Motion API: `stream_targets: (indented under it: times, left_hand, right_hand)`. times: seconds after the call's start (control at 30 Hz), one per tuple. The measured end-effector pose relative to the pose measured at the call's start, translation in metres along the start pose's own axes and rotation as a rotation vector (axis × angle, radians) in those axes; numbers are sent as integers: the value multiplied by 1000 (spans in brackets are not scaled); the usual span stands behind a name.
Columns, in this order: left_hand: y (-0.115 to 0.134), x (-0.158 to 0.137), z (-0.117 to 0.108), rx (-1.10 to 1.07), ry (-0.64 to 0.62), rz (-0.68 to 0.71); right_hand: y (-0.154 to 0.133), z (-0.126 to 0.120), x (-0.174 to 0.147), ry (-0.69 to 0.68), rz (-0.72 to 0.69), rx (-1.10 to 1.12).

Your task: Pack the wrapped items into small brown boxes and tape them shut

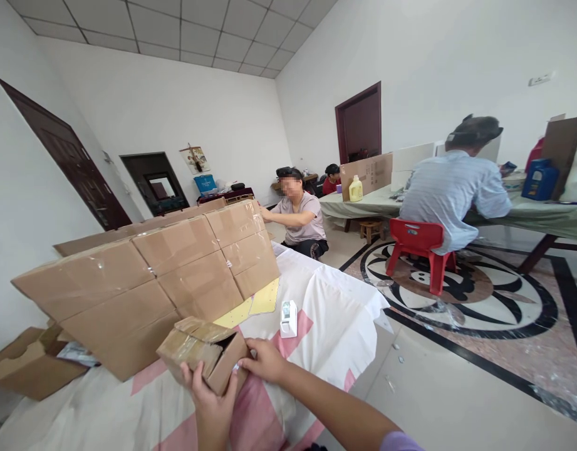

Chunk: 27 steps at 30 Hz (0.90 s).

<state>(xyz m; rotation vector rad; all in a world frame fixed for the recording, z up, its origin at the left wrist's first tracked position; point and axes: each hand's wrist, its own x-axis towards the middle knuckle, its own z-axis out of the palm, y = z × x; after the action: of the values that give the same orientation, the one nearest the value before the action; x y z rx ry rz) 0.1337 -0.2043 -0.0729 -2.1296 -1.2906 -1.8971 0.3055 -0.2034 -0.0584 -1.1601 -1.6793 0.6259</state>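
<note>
A small cardboard box (194, 332) with clear tape over its top rests on the cloth-covered table. Its lid is partly lifted, leaving a dark gap on the right. My left hand (209, 391) grips the near side, with fingers over the front edge and thumb at the corner. Against the right side, my right hand (264, 360) holds the box between fingers and thumb. A small pale spot shows by the right thumb, too small to name. Beyond my right hand lies a white device (289, 321) with a greyish label or window.
Tall cardboard panels (175, 269) stand across the table, with yellow sheets (264, 297) at their foot. An open carton (39, 369) is at left. One person (300, 216) faces me across; another (450, 194) sits on a red chair (417, 235) by a green-covered table (537, 216).
</note>
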Motion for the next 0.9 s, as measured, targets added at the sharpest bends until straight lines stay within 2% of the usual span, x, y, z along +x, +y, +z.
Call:
stream_targets:
  times: [0.13,0.23,0.3,0.47,0.57,0.7,0.8,0.9]
  left_hand:
    - [-5,-1,3,-61,-56,13]
    - [3,1,8,-113,-81,-18]
    - [16,7,13,-134,-95,-18]
    - [63,35,36,-171,-76,129]
    - [93,53,59,-224,-96,171]
    - [136,71,100,-359,-236,202]
    - [167,76,137,-432,-376,178]
    - [182,69,178,-480,-441,117]
  right_hand:
    - [-4,-7,-7,36,8,-8]
    - [-6,-17,-14,95,-1,-62]
    - [-8,-28,-19,146,-12,-114]
    - [-25,-72,-28,322,-99,-98]
    - [-34,-108,-33,450,-156,-76]
    - [-31,-160,-43,644,-147,-101]
    - [-15,-194,-51,754,-65,-191]
    - [12,-217,-56,797,41,-293]
